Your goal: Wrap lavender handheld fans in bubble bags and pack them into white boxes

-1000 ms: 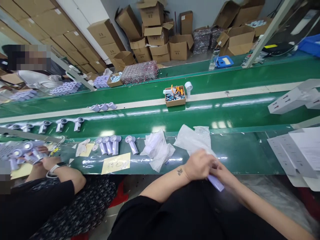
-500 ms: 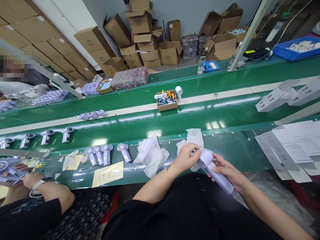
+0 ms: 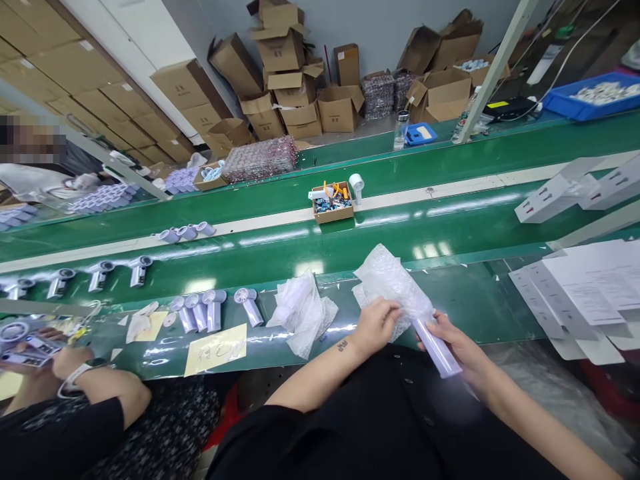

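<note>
My right hand [image 3: 457, 343] grips the handle of a lilac handheld fan [image 3: 436, 346] at the near edge of the green bench. A bubble-wrap bag [image 3: 390, 280] covers the fan's head, and my left hand [image 3: 376, 323] pinches that bag's lower edge. More crumpled bags [image 3: 304, 308] lie just left of my hands. Further left, several lilac fans [image 3: 213, 308] lie in a row above a yellow paper note [image 3: 216, 348].
A co-worker's hands [image 3: 60, 363] handle fans at the far left. Grey fans [image 3: 97, 275] ride the green conveyor [image 3: 450, 227], with a small parts box [image 3: 333, 203] beyond. White flat cartons [image 3: 583, 297] lie at the right. Cardboard boxes [image 3: 295, 73] are stacked at the back.
The bubble-wrap bag has been drawn over the fan's head, which showed bare half a second ago. Both hands stay on the fan and bag near the bench edge.
</note>
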`<state>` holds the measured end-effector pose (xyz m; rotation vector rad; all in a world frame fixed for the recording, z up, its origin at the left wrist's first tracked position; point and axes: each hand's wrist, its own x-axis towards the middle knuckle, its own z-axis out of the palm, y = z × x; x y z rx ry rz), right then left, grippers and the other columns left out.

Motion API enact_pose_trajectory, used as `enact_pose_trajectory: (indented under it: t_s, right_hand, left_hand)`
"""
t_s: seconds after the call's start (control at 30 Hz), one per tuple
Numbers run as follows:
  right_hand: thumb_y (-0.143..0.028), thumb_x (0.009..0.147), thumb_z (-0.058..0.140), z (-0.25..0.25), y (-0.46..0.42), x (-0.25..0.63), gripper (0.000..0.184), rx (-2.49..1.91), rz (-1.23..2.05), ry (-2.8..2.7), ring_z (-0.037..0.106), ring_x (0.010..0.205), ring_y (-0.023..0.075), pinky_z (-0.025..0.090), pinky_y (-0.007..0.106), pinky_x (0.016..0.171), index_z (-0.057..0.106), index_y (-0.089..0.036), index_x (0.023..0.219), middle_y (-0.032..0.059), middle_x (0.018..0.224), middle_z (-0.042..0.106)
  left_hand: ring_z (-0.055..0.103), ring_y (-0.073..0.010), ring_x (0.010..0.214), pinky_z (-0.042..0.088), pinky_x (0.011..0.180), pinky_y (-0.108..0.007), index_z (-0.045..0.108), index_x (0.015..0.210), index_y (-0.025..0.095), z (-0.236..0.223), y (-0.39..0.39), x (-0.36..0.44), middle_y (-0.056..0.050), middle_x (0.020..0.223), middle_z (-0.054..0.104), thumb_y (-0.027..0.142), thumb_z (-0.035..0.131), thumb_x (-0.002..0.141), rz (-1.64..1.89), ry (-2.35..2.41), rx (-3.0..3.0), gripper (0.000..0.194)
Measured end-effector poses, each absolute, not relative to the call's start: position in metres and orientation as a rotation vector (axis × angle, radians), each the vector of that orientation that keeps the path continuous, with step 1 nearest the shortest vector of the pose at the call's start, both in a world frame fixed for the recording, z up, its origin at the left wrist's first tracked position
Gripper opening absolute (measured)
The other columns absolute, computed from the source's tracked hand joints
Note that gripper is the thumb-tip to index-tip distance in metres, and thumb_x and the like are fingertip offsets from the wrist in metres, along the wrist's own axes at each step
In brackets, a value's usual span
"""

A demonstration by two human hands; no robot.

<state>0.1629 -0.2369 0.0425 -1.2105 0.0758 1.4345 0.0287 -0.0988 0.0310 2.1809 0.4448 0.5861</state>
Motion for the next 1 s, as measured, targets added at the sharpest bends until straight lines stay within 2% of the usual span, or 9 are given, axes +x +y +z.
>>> enact_pose_trajectory:
  t_s: [0.17, 0.4, 0.5, 0.63, 0.73, 0.77, 0.83, 0.9, 1.0]
  right_hand:
    - [-0.032, 0.069, 0.071, 0.030, -0.238, 0.164, 0.022, -1.251, 1.536, 0.195, 0.058, 0.054, 0.0142, 0.049, 0.025, 0.053, 0.058, -0.017, 0.077, 0.0037, 0.063, 0.064]
    - [-0.040, 0.073, 0.067, 0.014, -0.261, 0.162, 0.028, -1.572, 1.298, -0.076, 0.042, 0.046, 0.0088, 0.032, 0.021, 0.044, 0.050, -0.019, 0.064, -0.0058, 0.052, 0.048]
    - [-0.043, 0.076, 0.062, 0.022, -0.279, 0.169, 0.031, -1.636, 1.210, -0.147, 0.044, 0.051, 0.0106, 0.035, 0.022, 0.048, 0.046, -0.020, 0.062, -0.0053, 0.055, 0.047]
    - [-0.041, 0.076, 0.062, 0.044, -0.299, 0.178, 0.035, -1.735, 0.976, -0.139, 0.044, 0.051, 0.0115, 0.039, 0.023, 0.050, 0.039, -0.022, 0.059, -0.0051, 0.054, 0.043]
    - [-0.039, 0.076, 0.066, 0.069, -0.301, 0.180, 0.022, -1.549, 0.961, -0.100, 0.049, 0.055, 0.0122, 0.043, 0.023, 0.052, 0.050, -0.024, 0.078, -0.0046, 0.062, 0.051]
    - [-0.036, 0.074, 0.068, 0.077, -0.300, 0.180, 0.026, -1.454, 1.017, -0.079, 0.054, 0.061, 0.0136, 0.046, 0.025, 0.056, 0.052, -0.028, 0.093, -0.0040, 0.069, 0.056]
    - [-0.030, 0.071, 0.073, 0.088, -0.294, 0.181, 0.053, -1.283, 1.156, -0.037, 0.060, 0.074, 0.0164, 0.052, 0.030, 0.066, 0.046, -0.035, 0.116, -0.0027, 0.086, 0.062]
    - [-0.027, 0.069, 0.075, 0.091, -0.287, 0.183, 0.051, -1.197, 1.229, -0.010, 0.061, 0.075, 0.0155, 0.053, 0.030, 0.070, 0.051, -0.030, 0.114, -0.0017, 0.085, 0.062]
    - [-0.027, 0.068, 0.075, 0.083, -0.274, 0.185, 0.024, -1.146, 1.166, 0.065, 0.060, 0.065, 0.0112, 0.054, 0.023, 0.066, 0.061, -0.021, 0.087, -0.0018, 0.071, 0.060]
  left_hand:
    - [0.058, -0.0143, 0.075, 0.046, 0.073, -0.026, 0.064, 0.086, 0.015, 0.040, -0.104, 0.041, -0.005, 0.078, 0.063, 0.027, 0.049, 0.087, 0.442, 0.299, 2.000, 0.018]
    - [0.049, -0.0081, 0.051, 0.040, 0.050, -0.020, 0.064, 0.083, 0.013, 0.016, -0.111, 0.048, 0.003, 0.058, 0.055, 0.030, 0.059, 0.077, 0.025, 0.633, 1.542, 0.018]
    - [0.047, -0.0068, 0.045, 0.036, 0.044, -0.018, 0.064, 0.084, 0.012, 0.017, -0.113, 0.051, 0.004, 0.054, 0.052, 0.035, 0.062, 0.074, -0.065, 0.672, 1.430, 0.024]
    - [0.046, -0.0056, 0.046, 0.036, 0.044, -0.017, 0.062, 0.080, 0.012, 0.047, -0.113, 0.068, 0.004, 0.057, 0.052, 0.040, 0.065, 0.071, 0.045, 0.641, 1.287, 0.030]
    - [0.046, -0.0054, 0.048, 0.037, 0.046, -0.018, 0.061, 0.080, 0.011, 0.074, -0.112, 0.084, 0.003, 0.059, 0.052, 0.040, 0.066, 0.072, 0.120, 0.568, 1.239, 0.030]
    - [0.045, -0.0057, 0.048, 0.038, 0.047, -0.018, 0.062, 0.081, 0.011, 0.081, -0.112, 0.089, 0.003, 0.060, 0.052, 0.039, 0.064, 0.073, 0.128, 0.545, 1.257, 0.029]
    - [0.048, -0.0075, 0.053, 0.040, 0.051, -0.020, 0.062, 0.084, 0.012, 0.091, -0.114, 0.095, 0.001, 0.064, 0.054, 0.037, 0.061, 0.077, 0.135, 0.468, 1.378, 0.026]
    - [0.053, -0.0109, 0.063, 0.045, 0.061, -0.023, 0.064, 0.086, 0.014, 0.094, -0.117, 0.096, -0.002, 0.070, 0.057, 0.035, 0.056, 0.082, 0.154, 0.292, 1.622, 0.023]
    - [0.055, -0.0165, 0.084, 0.045, 0.082, -0.031, 0.064, 0.097, 0.019, 0.089, -0.118, 0.090, -0.006, 0.085, 0.059, 0.034, 0.052, 0.086, 0.188, -0.009, 1.964, 0.023]
